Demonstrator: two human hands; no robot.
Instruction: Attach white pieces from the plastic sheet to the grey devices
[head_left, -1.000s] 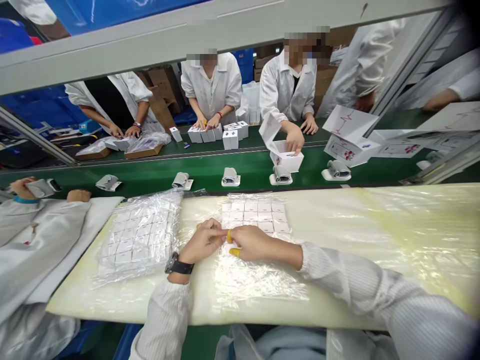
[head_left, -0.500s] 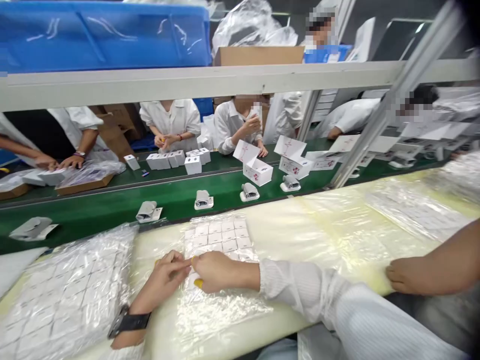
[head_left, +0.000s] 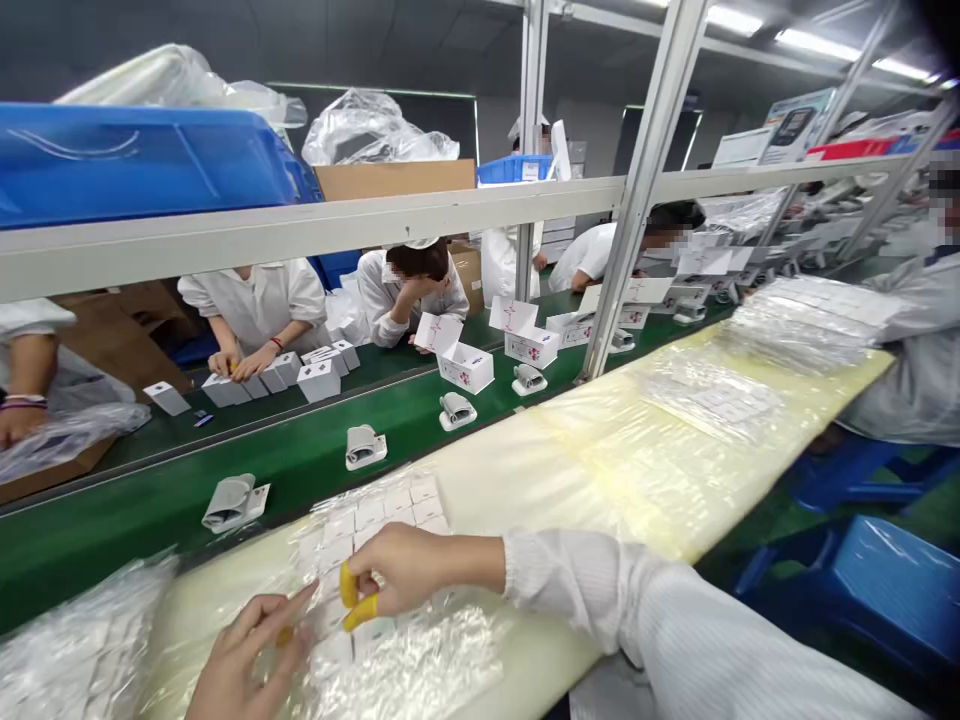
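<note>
A sheet of small white rectangular pieces (head_left: 370, 514) lies in clear plastic on the pale padded table. Over its middle is my right hand (head_left: 401, 575), yellow covers on its thumb and index finger; these two are bent toward each other with a gap between the tips, and nothing shows in them. Just left of it, at the sheet's left edge, my left hand (head_left: 259, 650) has its fingers apart and a yellow cover on one fingertip. It holds nothing visible.
Grey cuffed devices (head_left: 365, 446) sit on the green conveyor (head_left: 300, 440) beyond the table. Another plastic-wrapped stack (head_left: 82, 640) lies at the lower left, and a wrapped sheet (head_left: 720, 395) farther right. A metal post (head_left: 637, 190) rises behind the table. Co-workers sit opposite.
The view has swung right and up. My hands, which were touching at the fingertips, are now apart, and my left hand has opened. The bare arm at the right is out of view.
</note>
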